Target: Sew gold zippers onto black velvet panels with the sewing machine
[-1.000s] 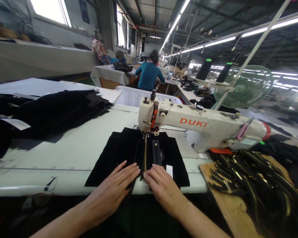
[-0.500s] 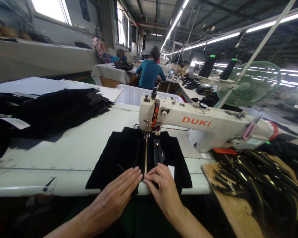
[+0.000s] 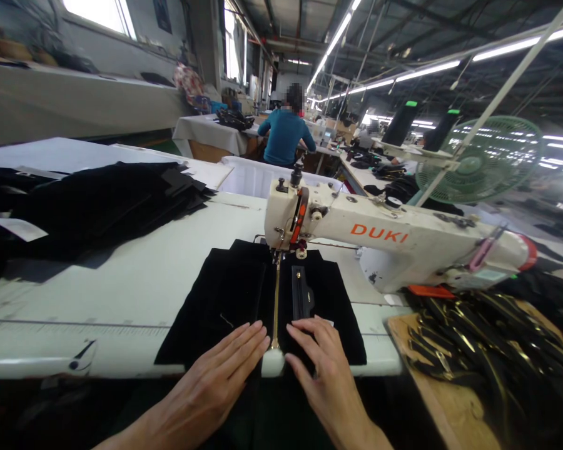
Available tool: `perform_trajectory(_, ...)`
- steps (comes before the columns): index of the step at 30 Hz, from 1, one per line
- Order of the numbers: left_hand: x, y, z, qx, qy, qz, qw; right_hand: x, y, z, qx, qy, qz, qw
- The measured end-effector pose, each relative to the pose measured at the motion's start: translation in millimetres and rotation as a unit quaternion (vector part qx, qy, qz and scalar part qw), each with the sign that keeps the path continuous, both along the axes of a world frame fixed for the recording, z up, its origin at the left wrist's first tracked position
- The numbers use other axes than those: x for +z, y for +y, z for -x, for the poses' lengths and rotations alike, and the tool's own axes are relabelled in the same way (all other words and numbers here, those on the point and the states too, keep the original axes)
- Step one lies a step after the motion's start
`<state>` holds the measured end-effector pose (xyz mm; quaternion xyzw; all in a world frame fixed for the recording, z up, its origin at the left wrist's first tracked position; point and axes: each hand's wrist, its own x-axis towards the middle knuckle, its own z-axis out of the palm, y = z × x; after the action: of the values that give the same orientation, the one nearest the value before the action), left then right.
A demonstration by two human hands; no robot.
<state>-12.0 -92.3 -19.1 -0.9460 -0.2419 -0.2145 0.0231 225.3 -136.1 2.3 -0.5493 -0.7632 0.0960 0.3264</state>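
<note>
Black fabric [image 3: 229, 294] lies flat on the sewing table, its far end under the needle area of a white sewing machine [image 3: 375, 234]. Down its middle runs a gold-toothed zipper [image 3: 276, 300]. To the right of that sits a black trim piece with a short zipper [image 3: 302, 294]. My left hand [image 3: 220, 365] rests flat on the fabric left of the gold zipper, fingers together and stretched out. On the other side, my right hand [image 3: 326, 362] lies over the fabric with its fingers apart, partly covering a white label. Neither hand grips anything.
At the left is a stack of black fabric pieces [image 3: 107, 200]. Many black and gold zipper strips [image 3: 473, 350] lie on a wooden board [image 3: 450, 406] at the right. Behind the machine stand a white bin [image 3: 248, 178] and a green fan [image 3: 478, 159]. A person in teal [image 3: 285, 137] sits farther off.
My right hand has let go of the zipper's near end and moved right, its fingers opening onto the fabric. My left hand stays flat beside the zipper. The view has shifted slightly.
</note>
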Motion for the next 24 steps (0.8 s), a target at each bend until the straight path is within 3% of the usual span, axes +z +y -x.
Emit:
perform_trajectory(8, -3.1, -0.6, -1.1, 0.001, -0.005, -0.007, 1.000, -3.8, -3.9, 5.4, 0.018, -0.045, -0.015, 0.999)
perform_trajectory(17, -9.7, -2.6, 1.7, -0.023, -0.036, -0.031, 0.999, -5.3, -8.6, 6.2, 0.031, -0.116, -0.170, 0.978)
perform_trajectory(24, -9.4, -4.7, 6.1, -0.025, -0.068, 0.011, 0.997, -9.8, -11.6, 10.3, 0.046, -0.137, -0.216, 0.966)
